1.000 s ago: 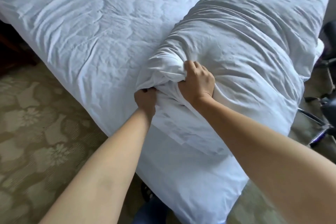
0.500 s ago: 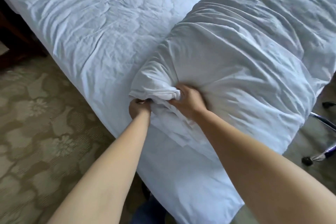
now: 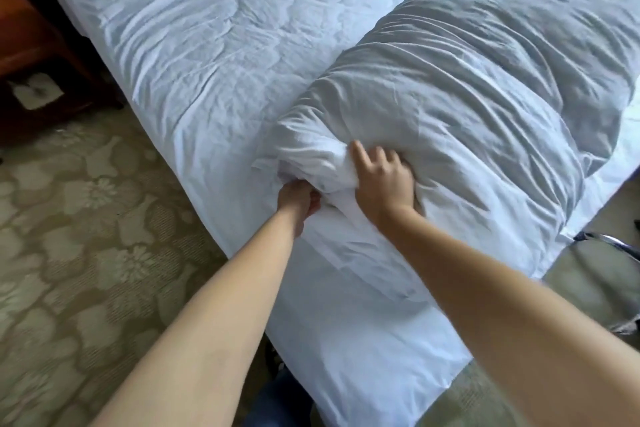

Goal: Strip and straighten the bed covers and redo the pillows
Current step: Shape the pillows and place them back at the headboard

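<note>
A big white pillow (image 3: 478,107) is laid on the bed (image 3: 214,55), at the near right end, w/ its long side running away up to the top right. The bed is covered w/ a white sheet (image 3: 346,315), wrinkled all over & hung down over the near edge.

The near end of the pillow is bunched up into folds of cloth. That bunch is held from below by the left hand (image 3: 298,199); its grip is clenched on the cloth, fingers curled in & partly hidden under the folds. The right hand (image 3: 384,180) is pressed into the pillow just beside the bunch, on its right. Its fingers (image 3: 360,154) are spread & mostly straight, some sunk in the soft cloth, so its grip is released, nothing pinched. The 2 hands are close together, almost touching, w/ the folds between them.

Both bare arms are stretched in from the bottom of the view.

A green carpet (image 3: 86,236) w/ a pale flower pattern is seen on the left. Dark wood furniture (image 3: 31,42) is seen at top left, next to the bed. A white paper (image 3: 34,92) is seen low by that furniture. Shiny metal chair legs (image 3: 616,246) are seen at the right edge
</note>
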The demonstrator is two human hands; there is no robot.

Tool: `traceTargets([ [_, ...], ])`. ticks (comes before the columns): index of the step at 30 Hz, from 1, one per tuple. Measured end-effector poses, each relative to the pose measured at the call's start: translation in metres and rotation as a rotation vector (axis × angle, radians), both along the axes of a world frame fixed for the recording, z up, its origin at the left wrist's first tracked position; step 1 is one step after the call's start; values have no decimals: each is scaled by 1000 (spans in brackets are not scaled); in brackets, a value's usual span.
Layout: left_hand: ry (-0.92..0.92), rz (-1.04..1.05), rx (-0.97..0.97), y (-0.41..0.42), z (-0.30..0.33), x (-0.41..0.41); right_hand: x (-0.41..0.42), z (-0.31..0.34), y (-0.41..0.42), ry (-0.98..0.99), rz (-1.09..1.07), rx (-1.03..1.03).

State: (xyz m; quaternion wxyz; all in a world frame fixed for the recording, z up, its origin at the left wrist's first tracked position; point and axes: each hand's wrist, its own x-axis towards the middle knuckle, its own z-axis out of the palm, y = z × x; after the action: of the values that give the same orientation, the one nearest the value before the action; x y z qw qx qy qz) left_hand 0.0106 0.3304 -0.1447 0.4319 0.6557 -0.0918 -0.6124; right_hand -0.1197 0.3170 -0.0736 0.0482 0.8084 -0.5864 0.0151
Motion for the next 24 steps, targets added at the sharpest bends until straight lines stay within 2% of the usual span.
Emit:
traceTargets([
  [2, 16, -12, -31, 1, 3, -5, -5, 16, -6, -102, -41, 102],
  [7, 3, -36, -90, -6, 8, -13, -12, 21, 2, -272, -68, 41],
  [9, -125, -14, -139, -10, 7, -16, -12, 19, 2, -289, -63, 33],
  [13, -664, -72, -267, -8, 17, -22, -11, 15, 4, -291, -54, -25],
  [14, -686, -68, -281, -7, 18, -22, -11, 14, 5, -289, -58, -28],
  [15, -629, -60, -285, -8, 16, -21, -10, 13, 6, -293, -58, -39],
  [17, -345, -91, -229, -8, 18, -21, -10, 10, 7, -290, -66, -53],
  [19, -147, -220, -126, -11, 19, -19, -8, 7, 9, -283, -76, -57],
  [21, -119, -329, -84, -13, 18, -18, -6, 7, 9, -300, -83, -54],
  [24, -105, -216, -162, -14, 18, -21, -6, 14, 9, -297, -85, 26],
])
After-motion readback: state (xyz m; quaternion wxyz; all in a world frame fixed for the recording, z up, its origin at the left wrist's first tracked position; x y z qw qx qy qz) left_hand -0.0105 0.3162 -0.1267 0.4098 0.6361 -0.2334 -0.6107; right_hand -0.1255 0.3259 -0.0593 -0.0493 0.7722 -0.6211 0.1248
